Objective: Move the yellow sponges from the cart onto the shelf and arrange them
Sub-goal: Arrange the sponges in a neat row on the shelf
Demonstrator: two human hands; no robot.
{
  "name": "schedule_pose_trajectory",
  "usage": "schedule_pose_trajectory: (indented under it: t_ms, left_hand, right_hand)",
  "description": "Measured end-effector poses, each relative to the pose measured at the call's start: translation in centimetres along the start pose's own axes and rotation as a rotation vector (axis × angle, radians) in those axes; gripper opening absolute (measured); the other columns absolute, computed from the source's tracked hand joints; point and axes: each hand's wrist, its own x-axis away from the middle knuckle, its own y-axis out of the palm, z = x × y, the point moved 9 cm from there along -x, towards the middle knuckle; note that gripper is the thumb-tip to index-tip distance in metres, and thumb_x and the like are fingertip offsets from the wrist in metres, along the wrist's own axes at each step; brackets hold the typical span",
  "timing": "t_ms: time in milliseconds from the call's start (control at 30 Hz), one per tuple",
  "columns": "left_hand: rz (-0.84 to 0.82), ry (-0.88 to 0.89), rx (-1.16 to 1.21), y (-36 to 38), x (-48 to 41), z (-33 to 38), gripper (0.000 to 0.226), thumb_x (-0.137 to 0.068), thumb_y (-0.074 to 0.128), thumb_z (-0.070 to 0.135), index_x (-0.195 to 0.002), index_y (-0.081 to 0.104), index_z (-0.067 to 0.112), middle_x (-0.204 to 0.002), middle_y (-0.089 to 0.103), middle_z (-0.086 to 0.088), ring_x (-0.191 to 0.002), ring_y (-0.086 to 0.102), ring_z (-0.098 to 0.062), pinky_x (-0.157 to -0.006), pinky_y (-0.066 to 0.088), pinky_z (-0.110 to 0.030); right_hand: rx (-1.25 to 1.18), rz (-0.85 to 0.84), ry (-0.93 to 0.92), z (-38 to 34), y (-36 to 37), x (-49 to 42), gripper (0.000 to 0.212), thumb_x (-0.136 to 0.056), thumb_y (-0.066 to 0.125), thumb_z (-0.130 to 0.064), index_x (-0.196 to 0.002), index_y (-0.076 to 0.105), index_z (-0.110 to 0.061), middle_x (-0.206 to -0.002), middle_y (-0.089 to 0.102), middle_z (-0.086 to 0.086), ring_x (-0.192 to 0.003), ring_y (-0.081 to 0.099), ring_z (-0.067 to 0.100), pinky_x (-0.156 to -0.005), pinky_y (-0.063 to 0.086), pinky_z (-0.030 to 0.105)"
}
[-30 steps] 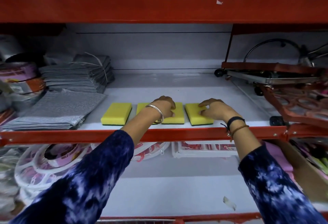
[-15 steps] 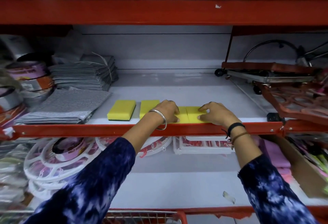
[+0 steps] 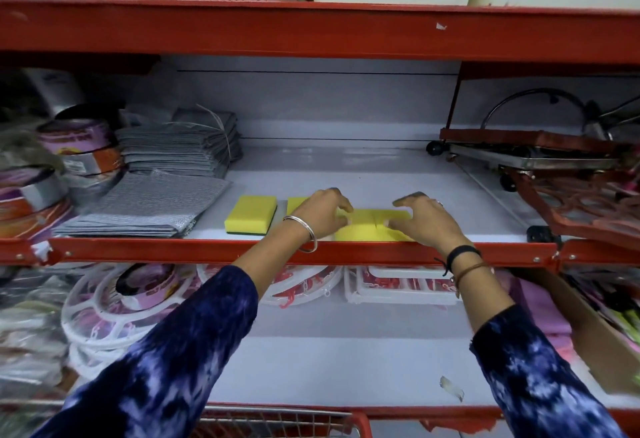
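Four yellow sponges, as far as could be counted, sat along the front of the shelf (image 3: 398,174). The far-left sponge (image 3: 251,214) lay alone, and the second sponge (image 3: 296,202) peeked out at 9 o'clock of your left hand (image 3: 320,214). Your right hand (image 3: 424,219) was at 3 o'clock of the pair of sponges (image 3: 372,228) that touched each other near the red front rail (image 3: 277,250). Both hands had fingers spread, pressing flat on the pair, gripping nothing.

Risk: the pair was tight to the rail, so a pull toward 6 o'clock could tip them off onto the lower shelf (image 3: 346,351). An uneven push could skew the row.

Hidden: most of the second sponge, and the outer edges of the pair under your palms. Only the rim of the cart (image 3: 277,418) showed at 6 o'clock, so I could not tell if more sponges remained.
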Motion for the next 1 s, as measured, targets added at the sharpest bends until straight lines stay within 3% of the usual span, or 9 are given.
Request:
schedule_pose_trajectory:
  t_ms: [67,167,300,433,767,1000]
  left_hand:
    - [0.099,-0.026,0.0,-2.3,0.5,-2.1,0.028,-0.087,0.059,0.014,-0.115,0.067,0.012,-0.122,0.063,-0.011,-0.105,0.062,-0.028,-0.092,0.045,-0.029]
    - [0.119,-0.09,-0.077,-4.8,1.3,-6.4,0.031,-0.089,0.055,0.009,-0.118,0.066,0.01,-0.126,0.061,-0.014,-0.11,0.061,-0.031,-0.096,0.045,-0.031]
    - [-0.016,-0.225,-0.181,-5.4,2.6,-12.7,0.041,-0.09,0.051,0.005,-0.13,0.055,0.01,-0.142,0.05,-0.011,-0.131,0.046,-0.027,-0.111,0.036,-0.034]
    - [-0.167,-0.297,-0.226,-4.3,4.0,-16.1,0.046,-0.09,0.052,0.007,-0.135,0.051,0.013,-0.149,0.044,-0.007,-0.137,0.039,-0.024,-0.116,0.027,-0.028]
    - [-0.2,-0.246,-0.181,-2.5,3.8,-14.8,0.042,-0.091,0.055,0.016,-0.132,0.054,0.01,-0.143,0.051,-0.008,-0.132,0.047,-0.027,-0.114,0.034,-0.033]
    - [-0.186,-0.21,-0.162,-1.6,4.2,-13.2,0.041,-0.09,0.057,0.018,-0.13,0.057,0.011,-0.141,0.054,-0.007,-0.131,0.047,-0.028,-0.114,0.033,-0.032]
  right_hand:
    - [-0.01,0.064,-0.131,-3.0,-0.1,-0.1,0.053,-0.084,0.065,-0.041,-0.13,0.055,-0.018,-0.141,0.048,0.005,-0.129,0.045,0.028,-0.107,0.037,0.042]
    - [-0.021,0.012,-0.276,-7.9,1.5,-0.8,0.051,-0.086,0.062,-0.041,-0.131,0.054,-0.019,-0.141,0.05,0.001,-0.131,0.045,0.024,-0.11,0.035,0.042]
    - [0.075,-0.132,-0.349,-13.0,5.3,-2.7,0.051,-0.089,0.058,-0.039,-0.135,0.05,-0.019,-0.147,0.046,0.002,-0.133,0.043,0.024,-0.111,0.033,0.039]
    - [0.229,-0.227,-0.362,-15.0,8.4,-4.4,0.048,-0.095,0.048,-0.033,-0.141,0.043,-0.02,-0.154,0.035,0.0,-0.14,0.035,0.023,-0.115,0.028,0.036]
    - [0.273,-0.233,-0.333,-13.4,9.2,-3.8,0.043,-0.094,0.049,-0.032,-0.135,0.052,-0.021,-0.144,0.051,0.006,-0.131,0.044,0.029,-0.111,0.033,0.036]
    - [0.273,-0.215,-0.332,-12.3,8.6,-2.4,0.043,-0.093,0.05,-0.034,-0.134,0.053,-0.023,-0.144,0.051,0.002,-0.132,0.045,0.027,-0.118,0.02,0.038]
